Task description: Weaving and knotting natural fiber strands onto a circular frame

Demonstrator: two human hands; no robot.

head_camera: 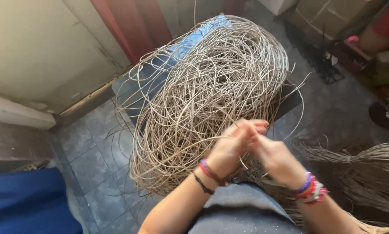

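A big tangled coil of pale rattan strands [207,86] lies in front of me, over a blue object [160,71]. My left hand [229,147] and my right hand [270,154] meet at the coil's near edge, fingers pinched together on a thin strand [242,162]. Both hands are slightly blurred. Cord bracelets circle my left wrist, and beaded ones my right. My grey-clad knee [242,208] sits just below the hands.
A bundle of straight reed strands [363,160] lies at the right. Grey floor tiles [90,151] spread on the left, with a blue cushion [25,199] at the bottom left. A cream cabinet [43,47] and cardboard boxes [329,17] stand behind.
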